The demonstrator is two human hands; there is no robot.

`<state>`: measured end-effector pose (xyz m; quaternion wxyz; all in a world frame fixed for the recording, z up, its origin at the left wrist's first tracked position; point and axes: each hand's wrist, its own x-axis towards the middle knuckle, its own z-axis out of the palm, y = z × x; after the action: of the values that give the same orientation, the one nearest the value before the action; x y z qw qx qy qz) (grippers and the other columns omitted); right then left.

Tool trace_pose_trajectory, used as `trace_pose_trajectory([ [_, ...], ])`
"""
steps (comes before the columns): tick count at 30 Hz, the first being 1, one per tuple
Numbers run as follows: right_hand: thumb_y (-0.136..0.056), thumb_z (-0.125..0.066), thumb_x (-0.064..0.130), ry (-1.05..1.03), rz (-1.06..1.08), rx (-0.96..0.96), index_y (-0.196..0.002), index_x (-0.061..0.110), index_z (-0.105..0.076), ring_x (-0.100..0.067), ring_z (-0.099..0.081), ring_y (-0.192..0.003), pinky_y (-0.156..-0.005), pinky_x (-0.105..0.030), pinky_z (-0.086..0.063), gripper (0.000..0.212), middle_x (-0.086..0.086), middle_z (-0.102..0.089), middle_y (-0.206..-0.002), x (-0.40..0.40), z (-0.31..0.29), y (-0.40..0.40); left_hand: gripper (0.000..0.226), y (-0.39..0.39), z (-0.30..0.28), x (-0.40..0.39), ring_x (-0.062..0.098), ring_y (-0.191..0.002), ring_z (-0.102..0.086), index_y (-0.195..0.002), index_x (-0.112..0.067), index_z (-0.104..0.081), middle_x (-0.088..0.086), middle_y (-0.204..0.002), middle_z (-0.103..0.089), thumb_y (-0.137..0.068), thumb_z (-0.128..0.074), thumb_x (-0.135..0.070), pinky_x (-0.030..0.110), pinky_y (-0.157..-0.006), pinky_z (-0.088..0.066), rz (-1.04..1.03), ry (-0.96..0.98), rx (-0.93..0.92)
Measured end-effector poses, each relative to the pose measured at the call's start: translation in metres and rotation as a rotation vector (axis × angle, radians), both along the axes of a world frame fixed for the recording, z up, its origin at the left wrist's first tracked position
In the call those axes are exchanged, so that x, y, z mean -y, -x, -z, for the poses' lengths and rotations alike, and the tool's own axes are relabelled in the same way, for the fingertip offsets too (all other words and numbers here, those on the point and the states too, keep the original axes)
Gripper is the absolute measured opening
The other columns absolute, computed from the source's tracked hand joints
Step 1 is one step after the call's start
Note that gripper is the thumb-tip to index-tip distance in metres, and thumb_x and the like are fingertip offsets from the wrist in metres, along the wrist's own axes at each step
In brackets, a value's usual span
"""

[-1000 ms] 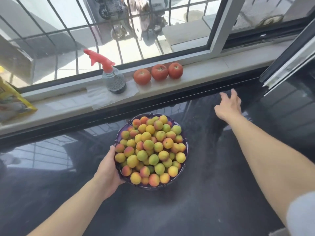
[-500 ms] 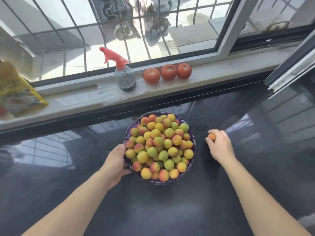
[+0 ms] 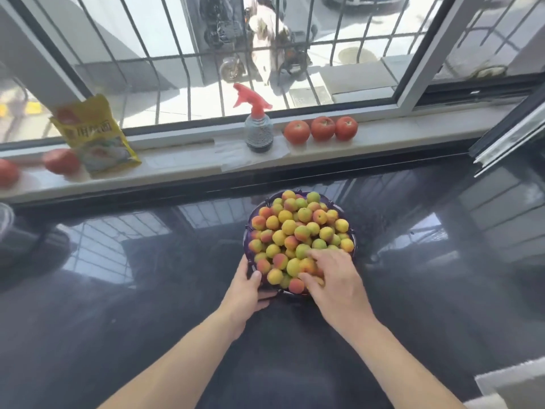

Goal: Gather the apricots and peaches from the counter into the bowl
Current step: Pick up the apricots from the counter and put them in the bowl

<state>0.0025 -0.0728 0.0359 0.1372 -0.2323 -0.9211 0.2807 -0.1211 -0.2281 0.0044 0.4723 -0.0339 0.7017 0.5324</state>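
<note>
A dark purple bowl [image 3: 246,231] heaped with small yellow, green and orange apricots and peaches [image 3: 298,228] stands on the glossy black counter [image 3: 132,305]. My left hand [image 3: 250,293] grips the bowl's near left rim, thumb on the edge. Reaching over the front right of the heap, my right hand [image 3: 336,281] has its fingers and thumb curled round an orange apricot [image 3: 307,265] that lies among the others. No loose fruit shows on the counter.
On the white window sill stand a red-topped spray bottle [image 3: 259,131], three tomatoes [image 3: 323,128], a yellow packet [image 3: 94,134] and more tomatoes [image 3: 60,160] at far left. An open window sash [image 3: 507,143] juts in at the right.
My right hand reached to the far right of the counter, came back with an apricot and now lies on the heap in the bowl. My left hand stayed on the rim.
</note>
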Motion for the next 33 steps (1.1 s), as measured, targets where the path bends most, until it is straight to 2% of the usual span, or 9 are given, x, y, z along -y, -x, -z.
trace_pose_trajectory([
  [3, -0.085, -0.075, 0.036, -0.309, -0.167, 0.012, -0.107, 0.021, -0.069, -0.021, -0.054, -0.101, -0.095, -0.037, -0.044, 0.027, 0.005, -0.068, -0.104, 0.017, 0.006, 0.050, 0.038, 0.006, -0.003, 0.003, 0.019, -0.104, -0.079, -0.141, -0.057, -0.040, -0.006, -0.127, -0.076, -0.116, -0.043, -0.029, 0.037, -0.090, -0.061, 0.007, 0.024, 0.036],
  [8, -0.091, -0.063, 0.036, -0.472, -0.253, 0.149, -0.103, 0.022, -0.069, -0.025, -0.052, -0.105, -0.111, -0.046, -0.028, 0.020, 0.002, -0.070, -0.105, 0.031, 0.025, 0.092, 0.033, 0.015, -0.004, 0.010, 0.027, -0.110, -0.075, -0.110, -0.054, -0.056, -0.008, -0.101, -0.083, -0.112, -0.047, -0.022, 0.041, -0.096, -0.059, -0.035, 0.064, 0.095],
  [10, -0.093, -0.060, 0.033, -0.460, -0.231, 0.149, -0.108, 0.022, -0.069, -0.026, -0.053, -0.111, -0.119, -0.050, -0.023, 0.021, 0.001, -0.069, -0.111, 0.032, 0.026, 0.091, 0.034, 0.019, -0.004, 0.010, 0.029, -0.111, -0.075, -0.113, -0.051, -0.059, -0.006, -0.103, -0.083, -0.113, -0.043, -0.021, 0.043, -0.097, -0.059, -0.056, 0.059, 0.114],
  [14, -0.095, -0.061, 0.029, -0.235, 0.091, -0.040, -0.122, 0.016, -0.067, -0.024, -0.050, -0.120, -0.113, -0.048, -0.036, 0.031, -0.002, -0.062, -0.125, 0.015, 0.019, 0.062, 0.041, 0.024, -0.005, 0.000, 0.028, -0.110, -0.076, -0.136, -0.037, -0.061, 0.001, -0.117, -0.081, -0.111, -0.042, -0.012, 0.044, -0.092, -0.060, -0.082, 0.006, 0.135],
  [18, -0.101, -0.051, 0.037, 0.017, 0.299, 0.074, -0.144, 0.018, -0.049, -0.023, -0.025, -0.145, -0.120, -0.050, -0.027, 0.047, -0.005, -0.037, -0.156, -0.019, 0.030, 0.026, 0.042, 0.021, -0.002, -0.014, 0.030, -0.114, -0.075, -0.138, -0.032, -0.061, 0.002, -0.126, -0.077, -0.110, -0.039, -0.010, 0.055, -0.090, -0.064, -0.130, -0.050, 0.120],
  [20, -0.103, -0.042, 0.047, 0.041, 0.259, 0.186, -0.156, 0.022, -0.031, -0.021, -0.008, -0.153, -0.126, -0.044, -0.013, 0.060, -0.003, -0.017, -0.167, -0.030, 0.037, 0.021, 0.044, 0.018, -0.001, -0.016, 0.029, -0.115, -0.074, -0.141, -0.034, -0.058, 0.002, -0.131, -0.074, -0.111, -0.037, -0.010, 0.056, -0.086, -0.066, -0.171, -0.073, 0.068],
  [24, -0.103, -0.018, 0.058, -0.159, 0.110, 0.304, -0.162, 0.020, -0.011, -0.022, 0.014, -0.155, -0.124, -0.043, 0.011, 0.070, -0.004, 0.007, -0.170, -0.012, 0.043, 0.037, 0.045, 0.013, -0.003, -0.018, 0.023, -0.112, -0.075, -0.142, -0.033, -0.056, -0.003, -0.130, -0.071, -0.110, -0.039, -0.005, 0.048, -0.073, -0.068, -0.192, -0.104, -0.063],
  [28, -0.103, -0.016, 0.059, -0.183, 0.107, 0.325, -0.161, 0.019, 0.004, -0.026, 0.023, -0.153, -0.122, -0.044, 0.018, 0.074, 0.000, 0.011, -0.169, 0.019, 0.037, 0.049, 0.045, 0.021, -0.003, -0.007, 0.024, -0.109, -0.076, -0.140, -0.030, -0.058, 0.000, -0.129, -0.072, -0.108, -0.041, -0.003, 0.046, -0.067, -0.067, -0.209, -0.069, -0.115],
  [33, -0.105, -0.022, 0.055, -0.124, -0.073, 0.317, -0.161, 0.034, 0.002, -0.021, 0.021, -0.153, -0.125, -0.050, 0.005, 0.065, 0.006, 0.008, -0.169, 0.042, 0.037, 0.043, 0.047, 0.045, -0.005, 0.041, 0.026, -0.110, -0.074, -0.137, -0.035, -0.060, -0.003, -0.127, -0.072, -0.111, -0.036, -0.004, 0.056, -0.076, -0.067, -0.182, 0.029, -0.119],
])
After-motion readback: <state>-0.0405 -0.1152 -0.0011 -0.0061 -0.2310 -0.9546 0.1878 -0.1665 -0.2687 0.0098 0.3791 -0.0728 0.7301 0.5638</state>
